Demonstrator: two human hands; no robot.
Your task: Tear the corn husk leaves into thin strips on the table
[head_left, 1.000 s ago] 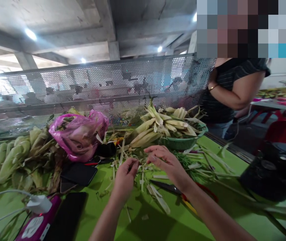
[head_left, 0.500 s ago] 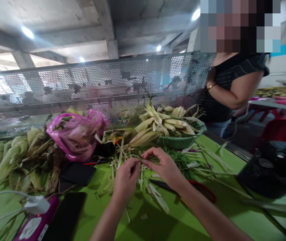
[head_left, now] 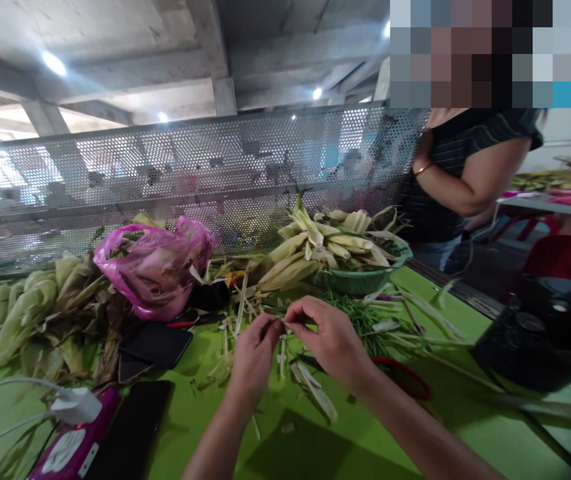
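Note:
My left hand [head_left: 258, 350] and my right hand [head_left: 328, 337] meet above the green table [head_left: 205, 413], fingertips pinched close together. Whatever thin piece they hold between them is too small to make out. Under and around them lie loose strips of corn husk [head_left: 315, 390]. Scissors with a red handle [head_left: 408, 373] lie partly hidden beneath my right forearm. Just beyond my right hand is a bunch of thin green strands [head_left: 365, 323]. A green basket [head_left: 360, 281] heaped with corn husks [head_left: 335, 240] stands behind my hands.
At the left are a pink plastic bag [head_left: 158, 267], piled husks [head_left: 30, 313], dark phones [head_left: 158, 343] and a purple power strip [head_left: 78, 433] with a white charger [head_left: 75, 405]. A black bag [head_left: 530, 340] is at the right. A person [head_left: 470, 173] stands beyond the table by a perforated metal screen [head_left: 245, 173].
My right hand has shifted slightly down and its fingers have curled in closer to my left fingertips. The scissors are more covered by my right hand and forearm.

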